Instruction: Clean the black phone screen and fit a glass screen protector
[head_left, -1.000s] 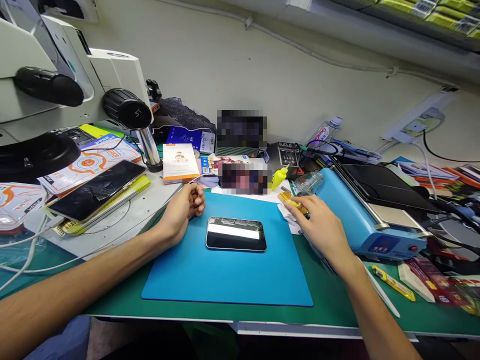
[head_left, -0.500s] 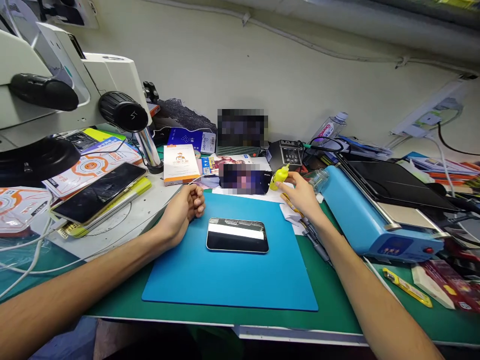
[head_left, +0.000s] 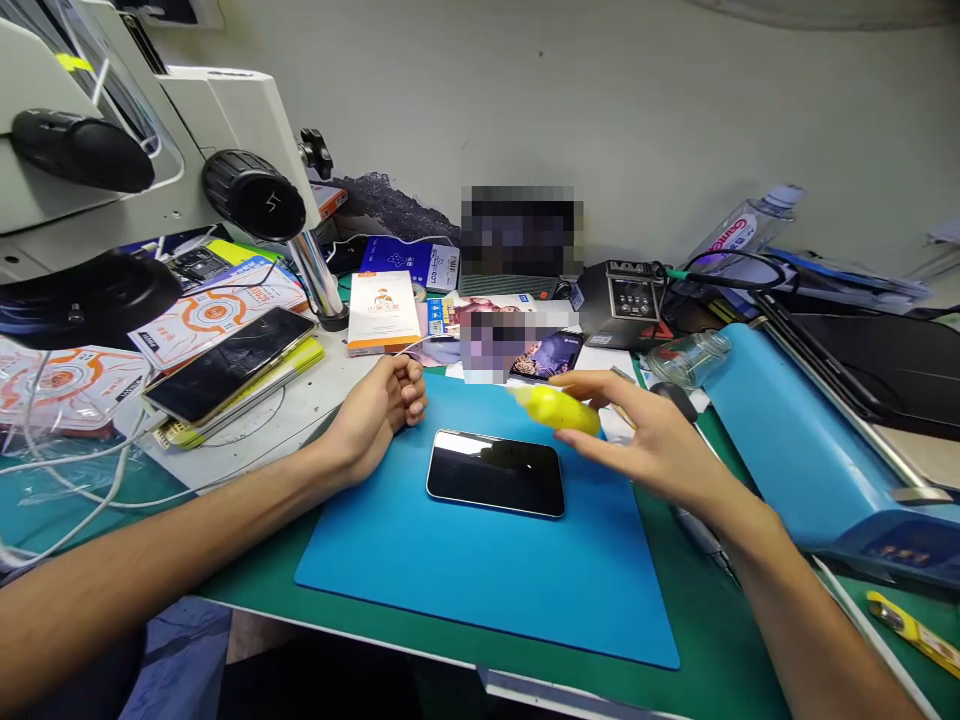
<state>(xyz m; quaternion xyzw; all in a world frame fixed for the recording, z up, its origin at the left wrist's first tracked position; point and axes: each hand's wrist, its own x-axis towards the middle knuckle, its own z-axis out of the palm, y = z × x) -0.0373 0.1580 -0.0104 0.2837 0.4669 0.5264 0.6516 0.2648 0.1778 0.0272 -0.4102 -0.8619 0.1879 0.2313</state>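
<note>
My right hand point(head_left: 645, 430) grips a small yellow squeeze bottle point(head_left: 561, 411) between thumb and fingers. The bottle is tipped on its side, its nozzle pointing left, above the far right part of the blue mat point(head_left: 480, 580). A smartphone point(head_left: 495, 474) lies flat on the mat with its dark, shiny screen up. My left hand point(head_left: 386, 410) rests at the mat's far left edge, its fingers curled inward; whether anything is inside them is hidden.
On the left stand a microscope point(head_left: 255, 195) and another phone point(head_left: 229, 365) on a yellow box. A white-and-orange box point(head_left: 384, 312) and a propped phone point(head_left: 547, 355) are behind the mat. At right are a glass jar point(head_left: 688, 358), a blue machine point(head_left: 810, 440) and a yellow cutter point(head_left: 911, 630).
My right hand has brought the yellow bottle from behind the mat nearer to the phone, tipping it from upright to sideways. My left hand stays curled at the mat's edge. The view has shifted somewhat.
</note>
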